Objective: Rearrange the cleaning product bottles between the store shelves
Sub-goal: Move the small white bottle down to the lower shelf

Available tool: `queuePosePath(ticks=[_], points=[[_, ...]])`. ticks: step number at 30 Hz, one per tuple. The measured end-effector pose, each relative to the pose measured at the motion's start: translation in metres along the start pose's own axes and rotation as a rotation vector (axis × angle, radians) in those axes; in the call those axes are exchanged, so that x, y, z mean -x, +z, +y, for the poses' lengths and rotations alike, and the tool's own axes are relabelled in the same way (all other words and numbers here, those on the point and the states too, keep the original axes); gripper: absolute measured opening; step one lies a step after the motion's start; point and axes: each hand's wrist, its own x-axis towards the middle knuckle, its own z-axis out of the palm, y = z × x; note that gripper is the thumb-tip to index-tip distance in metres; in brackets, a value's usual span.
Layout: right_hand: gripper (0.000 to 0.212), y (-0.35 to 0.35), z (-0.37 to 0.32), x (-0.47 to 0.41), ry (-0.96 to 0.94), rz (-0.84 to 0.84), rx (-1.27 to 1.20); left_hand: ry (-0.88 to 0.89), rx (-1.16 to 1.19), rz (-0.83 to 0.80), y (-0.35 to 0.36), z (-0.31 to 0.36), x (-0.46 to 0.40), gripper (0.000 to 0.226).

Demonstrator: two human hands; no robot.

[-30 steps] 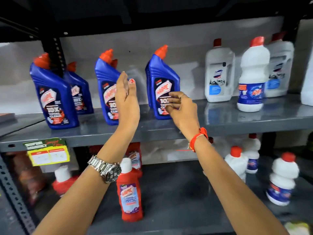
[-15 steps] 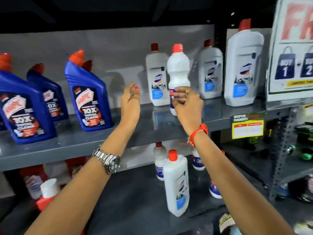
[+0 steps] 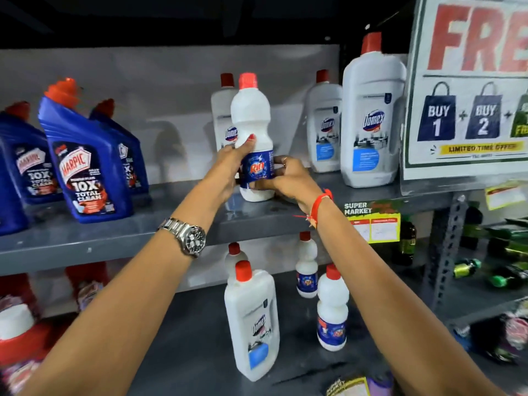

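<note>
Nearest the camera, two bare forearms are reaching up and forward toward a grey metal shelf. A silver watch is sitting on the left wrist, and a red thread band is circling the right wrist.

Below that shelf, a lower shelf is carrying a tall white Domex bottle with a red cap, standing upright between the forearms. Just right of it, a smaller white Rin bottle is standing, with two more small white bottles behind. Red bottles, blurred, are crowding the lower shelf's left end.

On the grey shelf itself, near its front edge, a white Rin bottle with a blue label is standing upright, its base resting on the surface. Both hands are closing around it. The left hand is curling its fingers around the left side at the waist, a red-painted fingertip pressing against the white plastic above the label. The right hand is wrapping the lower right side, fingers bent across the label.

Left of the held bottle, blue Harpic bottles with orange-red caps are standing in a loose group. Behind and to the right of it, white Domex bottles are lining the back. Farther right, a promotional sign reading "BUY 1 + BUY 2" is leaning at the shelf's end, and a yellow price tag is hanging from the front edge.
</note>
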Motion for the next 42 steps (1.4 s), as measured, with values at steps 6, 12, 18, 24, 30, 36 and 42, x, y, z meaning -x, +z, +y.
queuePosePath(ticks=[6, 12, 18, 24, 30, 36, 42], points=[[0.087, 0.006, 0.004, 0.008, -0.066, 0.041, 0.025, 0.067, -0.126, 0.019, -0.012, 0.008, 0.02, 0.031], [0.066, 0.019, -0.005, 0.049, -0.158, 0.076, -0.083, 0.229, -0.275, 0.006, -0.037, 0.023, 0.062, 0.014], [0.071, 0.034, -0.019, 0.1, -0.248, 0.057, -0.157, 0.362, -0.254, 0.082, -0.048, 0.027, 0.119, 0.018], [0.068, 0.073, 0.025, 0.151, -0.195, -0.062, -0.205, 0.366, -0.238, 0.084, -0.078, -0.028, 0.169, 0.013], [0.066, 0.122, 0.117, 0.206, -0.031, -0.177, -0.224, 0.207, -0.288, 0.1, -0.113, -0.13, 0.224, 0.027], [0.073, 0.177, 0.185, 0.215, 0.105, -0.224, -0.117, -0.027, -0.266, 0.095, -0.15, -0.211, 0.236, 0.041], [0.073, 0.219, 0.228, 0.21, 0.207, -0.244, 0.035, -0.193, -0.282, 0.146, -0.176, -0.256, 0.236, 0.074]])
